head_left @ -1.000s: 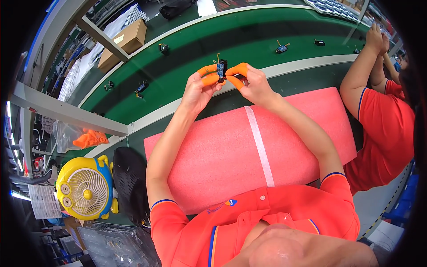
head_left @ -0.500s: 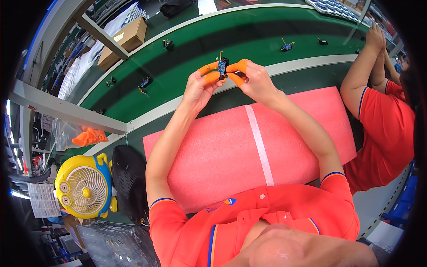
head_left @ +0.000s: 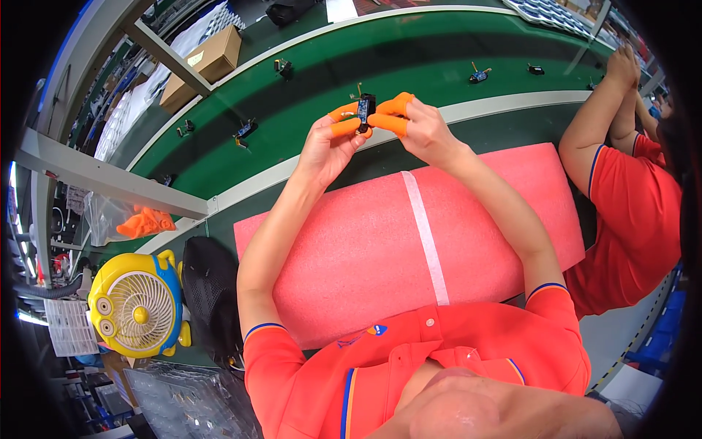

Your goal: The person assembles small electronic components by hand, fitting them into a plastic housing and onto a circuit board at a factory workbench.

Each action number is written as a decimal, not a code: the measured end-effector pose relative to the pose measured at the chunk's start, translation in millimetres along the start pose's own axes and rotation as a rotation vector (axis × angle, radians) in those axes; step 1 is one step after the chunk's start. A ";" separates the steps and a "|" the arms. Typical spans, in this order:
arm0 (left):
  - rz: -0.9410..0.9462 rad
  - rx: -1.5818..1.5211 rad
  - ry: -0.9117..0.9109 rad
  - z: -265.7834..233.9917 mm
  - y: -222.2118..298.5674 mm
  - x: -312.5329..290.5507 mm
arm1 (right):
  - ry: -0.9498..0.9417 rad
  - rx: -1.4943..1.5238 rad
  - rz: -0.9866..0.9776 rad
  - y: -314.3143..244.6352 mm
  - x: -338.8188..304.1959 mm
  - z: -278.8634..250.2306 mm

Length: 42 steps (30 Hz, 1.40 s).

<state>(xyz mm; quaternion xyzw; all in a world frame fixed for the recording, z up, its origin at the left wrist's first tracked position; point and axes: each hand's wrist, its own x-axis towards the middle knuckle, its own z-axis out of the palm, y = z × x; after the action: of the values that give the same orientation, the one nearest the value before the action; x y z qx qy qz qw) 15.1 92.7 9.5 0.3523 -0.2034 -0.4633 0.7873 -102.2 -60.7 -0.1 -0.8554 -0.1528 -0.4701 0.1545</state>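
Observation:
Between my two hands, above the near edge of the green conveyor belt, is a small black electronic module with a blue circuit board and a thin gold-coloured strip sticking up. My left hand grips it from the left, its finger and thumb covered in orange finger cots. On the other side, my right hand has its orange-covered fingers closed at the module's right edge. Whether the right fingertips pinch some part of it is hard to see. Both forearms reach over a pink foam block.
Several similar modules lie spread along the belt. At left stand a yellow fan, a black mesh bag and a clear bag of orange finger cots. Grey frame posts rise there. A co-worker in red sits at right.
The modules on the belt have shifted slightly to the right. My right fingers have changed their hold at the module's edge, now lying straighter and closer together. The left hand has hardly moved.

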 end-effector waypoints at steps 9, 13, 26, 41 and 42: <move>0.101 0.381 -0.068 -1.4 10.1 -1.2 | -0.021 0.078 0.102 -14.9 0.6 14.4; 0.190 0.762 0.023 -16.4 6.1 6.0 | -0.122 0.264 0.382 -9.0 -6.4 19.2; 0.661 1.358 0.108 -25.6 -21.7 3.5 | -0.130 -0.256 -0.184 -4.2 -16.8 24.6; 0.681 1.170 -0.088 -26.9 -23.5 -0.2 | -0.235 -0.123 -0.190 -7.4 -17.3 25.6; 0.615 1.125 -0.089 -26.7 -22.2 -0.7 | -0.234 -0.123 -0.189 -8.1 -16.1 26.5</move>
<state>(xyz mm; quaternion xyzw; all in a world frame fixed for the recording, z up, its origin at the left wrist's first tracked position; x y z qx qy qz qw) 19.0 95.9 -24.9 0.6174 -0.5397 -0.0528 0.5699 -93.7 -44.5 -26.3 -0.8941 -0.2205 -0.3879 0.0383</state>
